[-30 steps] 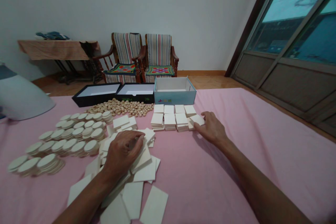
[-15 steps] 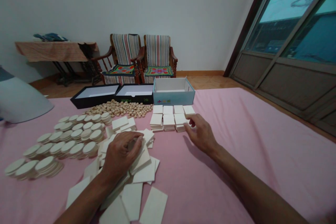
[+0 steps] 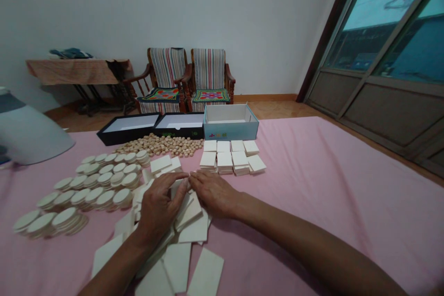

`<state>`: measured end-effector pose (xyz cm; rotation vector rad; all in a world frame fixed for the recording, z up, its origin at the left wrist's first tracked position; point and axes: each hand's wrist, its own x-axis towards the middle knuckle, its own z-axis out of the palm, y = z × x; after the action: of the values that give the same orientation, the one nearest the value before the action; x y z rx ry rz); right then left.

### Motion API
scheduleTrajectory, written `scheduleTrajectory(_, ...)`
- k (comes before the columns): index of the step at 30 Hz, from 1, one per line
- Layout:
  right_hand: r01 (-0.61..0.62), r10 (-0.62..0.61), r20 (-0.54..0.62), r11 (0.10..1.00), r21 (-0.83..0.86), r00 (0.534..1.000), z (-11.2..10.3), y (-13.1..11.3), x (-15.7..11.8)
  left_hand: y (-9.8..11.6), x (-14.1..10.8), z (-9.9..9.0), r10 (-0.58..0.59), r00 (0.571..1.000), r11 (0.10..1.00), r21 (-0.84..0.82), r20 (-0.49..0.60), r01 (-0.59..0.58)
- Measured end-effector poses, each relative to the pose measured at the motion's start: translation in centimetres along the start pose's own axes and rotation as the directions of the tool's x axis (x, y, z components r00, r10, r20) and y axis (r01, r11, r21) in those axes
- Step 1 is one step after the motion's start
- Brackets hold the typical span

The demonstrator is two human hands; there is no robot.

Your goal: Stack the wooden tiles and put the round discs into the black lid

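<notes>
My left hand (image 3: 161, 201) is curled over a loose pile of thin pale square wooden tiles (image 3: 194, 229). Its thumb and forefinger close around tiles that are mostly hidden. At its fingertips, my right hand (image 3: 215, 193) reaches in from the right, palm down, fingers together and bent. What the right fingers grip is hidden beneath them. Beyond the hands, stacked square tiles (image 3: 224, 159) form two rows. A single tile (image 3: 256, 163) lies slightly askew at the right end of the near row.
Stacks of round wooden discs (image 3: 79, 196) stand in rows on the left. Behind them lies a heap of small wooden pieces (image 3: 163, 144). Two black box parts (image 3: 116, 136) and a light blue box (image 3: 231, 132) line the far edge of the pink cloth (image 3: 312, 162).
My right hand has moved left from the stacked tiles to my left fingertips. A tile now lies at the right end of the near row. My left hand has stayed over the pile.
</notes>
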<state>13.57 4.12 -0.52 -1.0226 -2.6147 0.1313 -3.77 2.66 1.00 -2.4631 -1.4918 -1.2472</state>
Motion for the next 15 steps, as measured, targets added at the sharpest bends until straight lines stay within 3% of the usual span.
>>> scheduleTrajectory(7,-0.123,0.124,0.009,0.990,-0.065,0.992,-2.2,-0.7,0.2,0.3,0.0,0.0,-0.019,1.000,0.999,-0.047,0.013,0.019)
scheduleTrajectory(15,-0.101,0.106,0.036,0.989,-0.107,0.994,-1.9,-0.9,0.3,0.3,0.0,0.0,-0.038,0.999,0.999,-0.034,0.029,0.039)
